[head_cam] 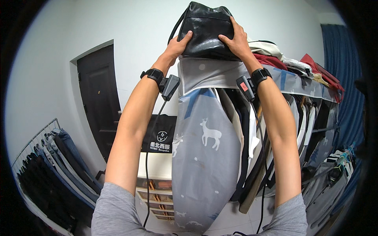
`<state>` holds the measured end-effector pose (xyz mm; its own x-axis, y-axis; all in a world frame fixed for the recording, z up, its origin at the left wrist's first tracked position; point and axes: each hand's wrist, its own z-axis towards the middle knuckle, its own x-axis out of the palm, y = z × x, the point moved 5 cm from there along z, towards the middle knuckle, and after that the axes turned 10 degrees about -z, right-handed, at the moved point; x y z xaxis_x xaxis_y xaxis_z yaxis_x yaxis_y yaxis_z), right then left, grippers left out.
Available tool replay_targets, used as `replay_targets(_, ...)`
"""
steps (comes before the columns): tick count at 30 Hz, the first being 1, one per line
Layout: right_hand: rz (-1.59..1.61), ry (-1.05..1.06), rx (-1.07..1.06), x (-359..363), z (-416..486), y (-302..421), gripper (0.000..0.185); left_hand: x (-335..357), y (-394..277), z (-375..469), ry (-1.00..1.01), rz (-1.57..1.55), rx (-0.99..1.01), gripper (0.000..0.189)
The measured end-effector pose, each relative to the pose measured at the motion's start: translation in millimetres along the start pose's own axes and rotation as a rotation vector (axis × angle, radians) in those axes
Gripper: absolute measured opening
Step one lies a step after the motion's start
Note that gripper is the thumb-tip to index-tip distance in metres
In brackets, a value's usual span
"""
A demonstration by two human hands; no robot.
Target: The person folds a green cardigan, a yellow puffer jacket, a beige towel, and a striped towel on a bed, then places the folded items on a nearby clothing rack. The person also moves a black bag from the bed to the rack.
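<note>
A shiny black bag (206,32), likely leather, is held up at the top of the view, at the near end of the top of a fabric-covered wardrobe (203,141). My left hand (180,45) grips its left side, thumb on the front face. On its right side my right hand (236,38) presses, thumb on the front and fingers along the edge. A strap loops at the bag's left. Whether the bag's base rests on the grey cover cannot be told. Both wrists wear black straps with small cabled devices.
Folded clothes (274,54) lie along the wardrobe's top; garments (251,132) hang inside it. Trousers (59,165) hang on a rack at left, near a dark door (99,103). Behind my left forearm are a black printed bag (161,132) and a drawer unit (159,197). Cables hang from both wrists.
</note>
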<state>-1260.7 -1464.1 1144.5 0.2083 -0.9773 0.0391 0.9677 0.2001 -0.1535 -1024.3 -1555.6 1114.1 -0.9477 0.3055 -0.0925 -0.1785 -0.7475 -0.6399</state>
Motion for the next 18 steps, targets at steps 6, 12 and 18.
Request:
replay_targets(6, 0.013, 0.051, 0.033, 27, -7, -12, 0.092, -10, 19, 26, -0.161, 0.324, 0.078, 0.079)
replay_targets(12, -0.001, 0.094, 0.08, 40, -15, -16, 0.093, -11, 36, 34, -0.344, 0.55, -0.031, 0.101)
replay_targets(18, -0.021, 0.187, 0.221, 40, -22, -26, 0.094, 3, 26, 15, -0.298, 0.513, 0.07, 0.1)
